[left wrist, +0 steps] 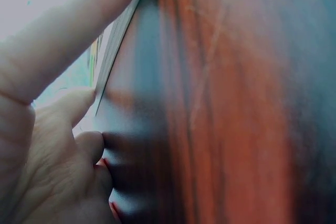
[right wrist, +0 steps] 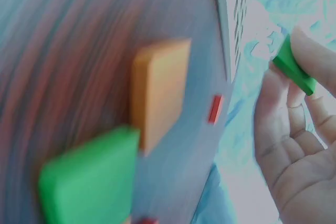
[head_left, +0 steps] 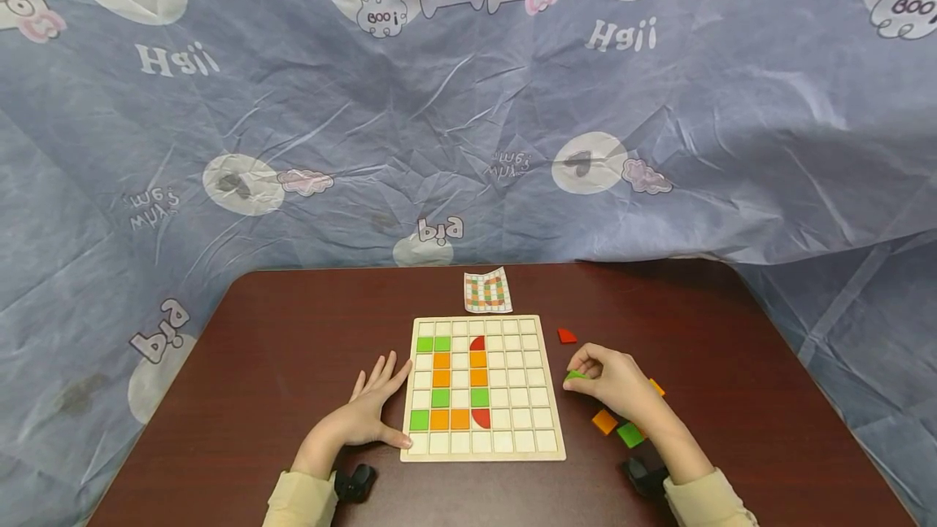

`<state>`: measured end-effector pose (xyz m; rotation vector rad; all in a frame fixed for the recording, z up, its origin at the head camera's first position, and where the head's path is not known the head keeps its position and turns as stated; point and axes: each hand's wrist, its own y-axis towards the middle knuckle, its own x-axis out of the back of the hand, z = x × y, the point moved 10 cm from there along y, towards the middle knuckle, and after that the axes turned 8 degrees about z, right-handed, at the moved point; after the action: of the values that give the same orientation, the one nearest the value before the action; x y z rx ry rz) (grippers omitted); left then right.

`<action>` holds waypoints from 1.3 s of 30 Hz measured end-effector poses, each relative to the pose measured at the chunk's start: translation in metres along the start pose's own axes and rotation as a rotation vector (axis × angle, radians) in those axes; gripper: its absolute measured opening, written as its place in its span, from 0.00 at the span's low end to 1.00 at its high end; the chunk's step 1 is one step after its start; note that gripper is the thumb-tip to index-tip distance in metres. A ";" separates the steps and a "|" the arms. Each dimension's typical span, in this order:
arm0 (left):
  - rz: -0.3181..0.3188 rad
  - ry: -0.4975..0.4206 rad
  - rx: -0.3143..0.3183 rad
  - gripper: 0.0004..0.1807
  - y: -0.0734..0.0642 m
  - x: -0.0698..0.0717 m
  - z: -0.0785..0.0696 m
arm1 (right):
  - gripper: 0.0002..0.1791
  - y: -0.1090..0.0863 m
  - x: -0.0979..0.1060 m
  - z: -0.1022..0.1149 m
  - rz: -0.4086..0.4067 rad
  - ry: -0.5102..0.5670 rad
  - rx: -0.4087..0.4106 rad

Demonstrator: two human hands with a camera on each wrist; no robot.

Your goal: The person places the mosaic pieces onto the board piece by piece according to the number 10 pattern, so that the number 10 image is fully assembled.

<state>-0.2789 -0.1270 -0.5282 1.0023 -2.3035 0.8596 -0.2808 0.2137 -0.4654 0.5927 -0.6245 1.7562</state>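
Note:
A pale square grid board (head_left: 483, 457) lies on the table, with green, orange and red tiles set in some cells of its left half. My left hand (head_left: 366, 413) is spread along the board's left edge, thumb and a fingertip touching the rim. Right of the board, my right hand (head_left: 611, 381) pinches a green tile (right wrist: 294, 66) between thumb and fingers. That tile is held tilted above the tabletop. Close by my right hand lie a red quarter-circle tile (head_left: 567, 336), an orange tile (head_left: 604, 422) and a green tile (head_left: 630, 434).
Behind the board lies a paper card (head_left: 488, 291) printed with a coloured grid. Another orange tile (head_left: 656, 387) is partly hidden by the right wrist. A patterned grey-blue cloth (head_left: 454, 120) hangs behind the dark brown table (head_left: 315, 324).

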 end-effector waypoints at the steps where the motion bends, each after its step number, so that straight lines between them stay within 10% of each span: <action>1: 0.002 -0.001 0.003 0.66 0.000 -0.001 0.001 | 0.12 0.001 -0.003 0.003 -0.005 0.012 0.000; 22: 0.008 -0.017 -0.003 0.66 -0.002 -0.001 -0.002 | 0.05 0.016 -0.082 0.051 0.157 0.136 0.122; 39: -0.001 -0.005 0.000 0.67 -0.002 0.001 -0.003 | 0.05 0.017 -0.096 0.069 0.173 -0.076 0.237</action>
<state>-0.2773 -0.1269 -0.5248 1.0063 -2.3073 0.8580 -0.2677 0.0961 -0.4807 0.7913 -0.5360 1.9942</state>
